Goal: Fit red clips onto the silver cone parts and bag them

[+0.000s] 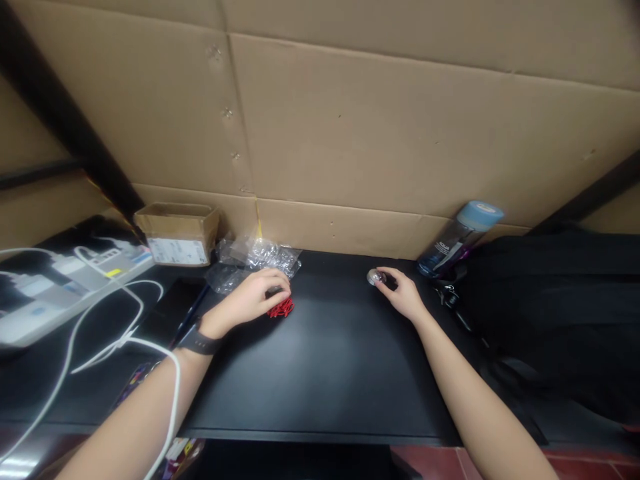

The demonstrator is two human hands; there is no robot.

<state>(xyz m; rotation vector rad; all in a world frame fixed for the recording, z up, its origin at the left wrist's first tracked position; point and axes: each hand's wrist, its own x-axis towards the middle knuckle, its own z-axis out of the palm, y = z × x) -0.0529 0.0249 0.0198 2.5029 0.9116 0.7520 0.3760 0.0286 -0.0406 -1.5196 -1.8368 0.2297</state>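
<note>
My left hand [260, 293], with a dark band on its wrist, has its fingers curled at a small tangle of red strands [281, 308]. The fingertips and thumb touch the tangle's upper side, and part of it is hidden under them. Farther right, my right hand [401, 292] pinches a small, round, shiny object [374, 277] between thumb and fingers, at or just above the black tabletop [320, 373]. Blur hides what kind of object it is. Crumpled clear plastic bags [265, 255] lie just behind my left hand.
A small open cardboard box [180, 233] stands back left. A white power strip [75, 287] sits at left, its white cable [175, 380] crossing over my left forearm. A blue-capped bottle [457, 240] leans by the cardboard wall [350, 133]. A black bag [555, 320] fills the right side.
</note>
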